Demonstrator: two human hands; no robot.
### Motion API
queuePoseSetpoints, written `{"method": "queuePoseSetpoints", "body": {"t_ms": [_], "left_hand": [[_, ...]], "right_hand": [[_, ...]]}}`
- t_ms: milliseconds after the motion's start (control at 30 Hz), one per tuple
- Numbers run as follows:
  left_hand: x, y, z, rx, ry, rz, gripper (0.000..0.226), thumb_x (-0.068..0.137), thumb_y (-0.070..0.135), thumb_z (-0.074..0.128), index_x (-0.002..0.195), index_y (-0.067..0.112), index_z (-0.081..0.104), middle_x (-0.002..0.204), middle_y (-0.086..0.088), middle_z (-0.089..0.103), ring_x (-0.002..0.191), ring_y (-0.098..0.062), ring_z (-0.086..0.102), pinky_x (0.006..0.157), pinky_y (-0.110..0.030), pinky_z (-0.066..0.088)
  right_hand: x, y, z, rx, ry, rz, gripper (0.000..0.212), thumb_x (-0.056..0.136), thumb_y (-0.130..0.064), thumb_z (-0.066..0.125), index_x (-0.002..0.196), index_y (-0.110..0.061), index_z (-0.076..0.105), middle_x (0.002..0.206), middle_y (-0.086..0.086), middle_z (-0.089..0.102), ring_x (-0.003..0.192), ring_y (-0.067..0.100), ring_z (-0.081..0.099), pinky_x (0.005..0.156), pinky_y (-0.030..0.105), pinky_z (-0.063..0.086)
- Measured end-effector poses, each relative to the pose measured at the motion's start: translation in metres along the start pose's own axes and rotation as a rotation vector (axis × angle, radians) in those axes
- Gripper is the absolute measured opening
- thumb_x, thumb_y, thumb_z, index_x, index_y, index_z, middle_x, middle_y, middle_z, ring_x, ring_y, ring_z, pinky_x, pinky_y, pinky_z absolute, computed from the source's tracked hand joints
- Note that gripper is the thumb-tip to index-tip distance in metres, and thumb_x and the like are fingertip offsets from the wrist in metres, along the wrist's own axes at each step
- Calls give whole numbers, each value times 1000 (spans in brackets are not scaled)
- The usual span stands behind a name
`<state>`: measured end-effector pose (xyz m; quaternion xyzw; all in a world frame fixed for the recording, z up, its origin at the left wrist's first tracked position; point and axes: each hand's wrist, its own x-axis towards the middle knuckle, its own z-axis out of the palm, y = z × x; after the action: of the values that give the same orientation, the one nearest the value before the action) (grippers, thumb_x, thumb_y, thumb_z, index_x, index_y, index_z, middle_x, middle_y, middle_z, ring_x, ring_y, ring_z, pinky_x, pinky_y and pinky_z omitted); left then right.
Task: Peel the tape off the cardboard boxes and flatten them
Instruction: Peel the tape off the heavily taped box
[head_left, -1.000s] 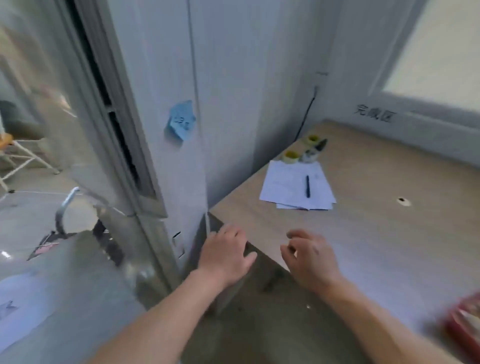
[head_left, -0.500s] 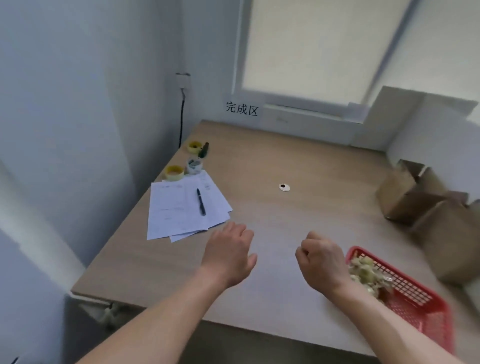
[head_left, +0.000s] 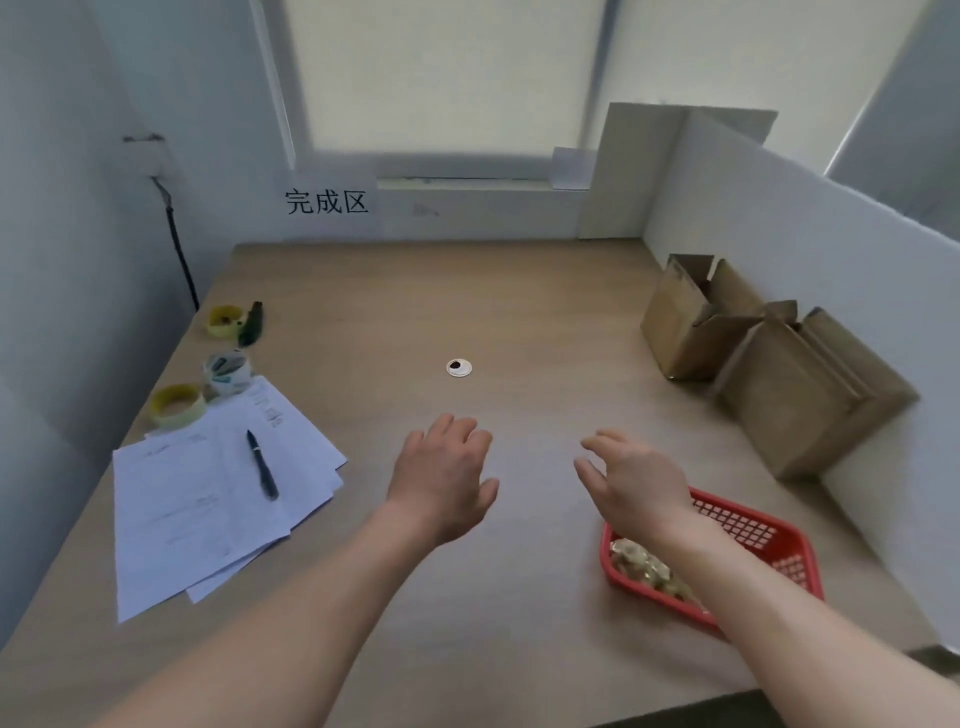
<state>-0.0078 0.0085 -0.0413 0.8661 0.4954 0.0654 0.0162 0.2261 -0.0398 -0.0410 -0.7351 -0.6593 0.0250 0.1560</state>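
Note:
Two brown cardboard boxes stand at the right side of the wooden table (head_left: 519, 312) against a white partition: the farther box (head_left: 691, 327) has its top flaps open, the nearer box (head_left: 805, 395) is closed. My left hand (head_left: 447, 478) hovers palm down over the middle of the table with relaxed fingers, holding nothing. My right hand (head_left: 634, 478) hovers beside it with fingers loosely spread, also empty, well left of the boxes. A red plastic basket (head_left: 753, 530) with crumpled tape scraps (head_left: 649, 569) lies under my right forearm.
Sheets of paper (head_left: 208, 499) with a black pen (head_left: 262, 465) lie at the left. Behind them sit tape rolls (head_left: 176, 405), (head_left: 228, 370), (head_left: 224, 319). A small cable hole (head_left: 458, 367) marks the table's middle. A white partition (head_left: 810, 249) bounds the right side.
The view has swung right from the wall and door onto the table. My hands left a flat cardboard sheet at the table's left edge and now hover empty over the middle; the right fingers uncurled.

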Motion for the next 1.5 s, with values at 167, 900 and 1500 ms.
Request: {"method": "queuePoseSetpoints", "body": {"t_ms": [167, 900, 1500], "left_hand": [[70, 17, 14, 19, -44, 5, 41, 94, 49, 46, 123, 21, 49, 127, 6, 48, 118, -20, 40, 92, -38, 41], [264, 71, 77, -63, -184, -96, 48, 94, 54, 43, 136, 29, 45, 148, 12, 35, 136, -14, 29, 100, -32, 36], [144, -22, 72, -313, -35, -627, 82, 90, 68, 47, 156, 27, 21, 167, 1, 3, 153, -22, 6, 118, -45, 25]], "right_hand": [[55, 61, 10, -69, -55, 52, 39, 94, -42, 55, 128, -25, 64, 132, 4, 60, 117, 25, 56, 89, 34, 45], [315, 306, 9, -248, -329, 336, 23, 96, -34, 55, 97, -12, 63, 136, 10, 39, 97, 27, 55, 81, 42, 53], [198, 87, 44, 1116, -193, 200, 44, 65, -50, 69, 59, -7, 73, 82, 10, 70, 90, 28, 65, 79, 45, 52]]}}
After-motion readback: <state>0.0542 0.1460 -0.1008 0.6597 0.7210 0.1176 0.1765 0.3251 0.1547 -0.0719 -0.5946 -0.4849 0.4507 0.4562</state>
